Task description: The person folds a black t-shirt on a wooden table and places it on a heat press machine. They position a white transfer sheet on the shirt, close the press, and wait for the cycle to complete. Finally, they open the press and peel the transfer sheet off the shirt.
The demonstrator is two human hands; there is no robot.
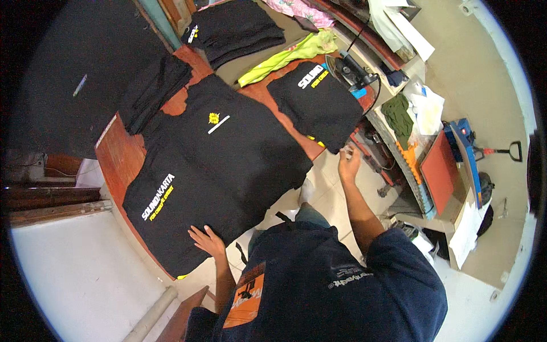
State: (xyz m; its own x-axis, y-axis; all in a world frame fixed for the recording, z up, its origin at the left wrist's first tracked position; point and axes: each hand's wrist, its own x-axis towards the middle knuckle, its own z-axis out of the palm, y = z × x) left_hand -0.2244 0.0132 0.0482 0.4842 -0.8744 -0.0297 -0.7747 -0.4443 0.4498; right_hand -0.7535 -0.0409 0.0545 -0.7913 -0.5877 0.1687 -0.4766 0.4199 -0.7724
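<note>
A black printed T-shirt (pixel 230 171) lies spread over a reddish wooden table (pixel 115 158), with white and yellow print on its sleeve and a small emblem on the chest. My left hand (pixel 208 242) rests palm down on the shirt's near left part, fingers spread. My right hand (pixel 349 159) is raised beyond the table's right edge, its fingers curled; whether something small is between them I cannot tell. Close to it lies another black garment (pixel 318 109) with similar print. An electric iron (pixel 350 70) stands past that garment, its soleplate partly visible and its cord hanging down.
A stack of folded black shirts (pixel 239 30) lies at the far side, beside a yellow-green cloth (pixel 286 57). More black fabric (pixel 158 92) is bunched at the left. To the right, a counter holds a dark green cloth (pixel 398 117) and a red board (pixel 439 171).
</note>
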